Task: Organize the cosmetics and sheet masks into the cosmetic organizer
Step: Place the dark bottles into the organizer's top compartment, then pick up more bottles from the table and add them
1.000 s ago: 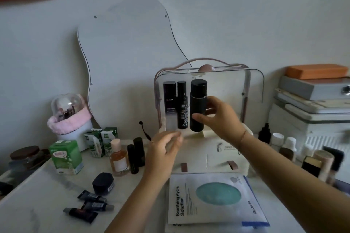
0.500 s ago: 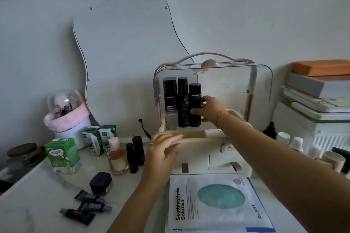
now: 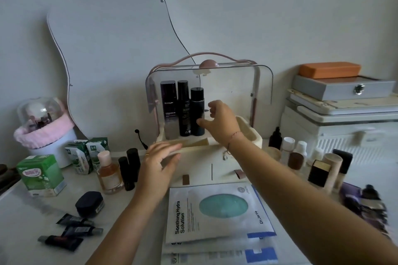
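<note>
My right hand [image 3: 221, 123], fingers loosely curled and holding nothing, is just right of the matte black cylindrical bottle [image 3: 197, 112], which stands upright in the cream plastic cosmetic organizer [image 3: 224, 170]. Left hand [image 3: 159, 163] spread and relaxed, below-left. Glossy sheet mask [image 3: 217, 211] flat, nearer me, on the white marbled tabletop [image 3: 32, 211].

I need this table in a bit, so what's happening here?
A person is filling the cosmetic organizer. Three dark bottles stand upright in its top section under the raised clear lid. The right hand is open beside the shortest bottle, holding nothing; the left hand is open at the organizer's front edge. The sheet masks, small tubes and other bottles lie on the table, not yet put away.
</note>
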The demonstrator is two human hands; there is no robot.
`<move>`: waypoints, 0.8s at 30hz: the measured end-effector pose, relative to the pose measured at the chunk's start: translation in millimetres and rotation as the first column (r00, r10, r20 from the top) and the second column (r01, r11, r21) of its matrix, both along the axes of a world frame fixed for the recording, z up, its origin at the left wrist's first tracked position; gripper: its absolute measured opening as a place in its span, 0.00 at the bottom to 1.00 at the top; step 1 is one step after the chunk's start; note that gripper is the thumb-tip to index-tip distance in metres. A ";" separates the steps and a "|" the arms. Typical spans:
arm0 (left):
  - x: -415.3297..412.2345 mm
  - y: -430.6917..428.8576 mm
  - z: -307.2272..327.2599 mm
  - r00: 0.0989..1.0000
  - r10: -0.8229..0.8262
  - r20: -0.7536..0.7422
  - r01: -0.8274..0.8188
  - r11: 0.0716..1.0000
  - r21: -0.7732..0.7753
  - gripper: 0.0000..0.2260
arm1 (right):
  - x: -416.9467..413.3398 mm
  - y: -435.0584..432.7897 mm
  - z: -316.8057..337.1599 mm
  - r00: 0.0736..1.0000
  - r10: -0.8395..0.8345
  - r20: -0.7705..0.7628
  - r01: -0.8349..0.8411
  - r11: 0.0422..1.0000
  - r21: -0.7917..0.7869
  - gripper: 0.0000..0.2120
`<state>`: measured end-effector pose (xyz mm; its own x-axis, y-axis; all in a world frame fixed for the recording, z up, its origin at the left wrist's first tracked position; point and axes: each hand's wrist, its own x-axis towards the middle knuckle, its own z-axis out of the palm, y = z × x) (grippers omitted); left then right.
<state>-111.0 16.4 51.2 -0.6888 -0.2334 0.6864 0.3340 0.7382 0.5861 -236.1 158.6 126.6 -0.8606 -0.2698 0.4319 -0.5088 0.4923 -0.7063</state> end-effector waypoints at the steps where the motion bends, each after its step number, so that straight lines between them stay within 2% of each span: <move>1: 0.3 0.7 -0.4 1.000 0.002 -0.005 -0.002 1.000 -0.002 0.13 | 16.2 11.3 -3.6 0.998 0.004 -0.062 -0.007 0.999 -0.051 0.27; 4: 0.4 4.3 -0.1 1.000 0.022 -0.017 -0.022 1.000 -0.014 0.14 | 61.4 56.8 -25.2 0.978 -0.011 -0.207 -0.022 0.987 -0.156 0.22; 6: -0.1 7.2 1.0 0.999 0.045 -0.026 -0.046 0.999 -0.026 0.13 | 83.9 94.4 -43.3 0.967 -0.087 -0.238 0.032 0.974 -0.225 0.19; 9: -1.0 11.0 0.8 0.995 0.084 -0.045 -0.085 0.996 -0.022 0.10 | 101.2 153.8 -71.6 0.923 -0.316 -0.220 0.228 0.908 -0.351 0.15; 11: -1.3 12.5 -1.0 0.993 0.106 -0.048 -0.106 0.994 -0.012 0.10 | 102.0 186.4 -90.2 0.876 -0.462 -0.143 0.374 0.835 -0.405 0.16; 13: -2.3 12.5 -2.5 0.992 0.116 -0.041 -0.116 0.993 0.005 0.09 | 97.7 206.2 -106.9 0.855 -0.517 -0.036 0.463 0.793 -0.396 0.20; 15: -3.1 12.4 -3.3 0.991 0.127 -0.037 -0.127 0.992 0.009 0.08 | 93.9 212.5 -119.9 0.869 -0.492 0.055 0.476 0.800 -0.365 0.23; 18: -4.0 12.3 -3.7 0.992 0.128 -0.020 -0.128 0.992 0.021 0.08 | 87.7 212.2 -134.7 0.877 -0.470 0.096 0.474 0.816 -0.332 0.24; 24: -2.3 13.4 -0.8 0.993 0.119 -0.010 -0.118 0.993 0.015 0.09 | 79.1 212.0 -149.0 0.873 -0.463 0.152 0.487 0.846 -0.217 0.12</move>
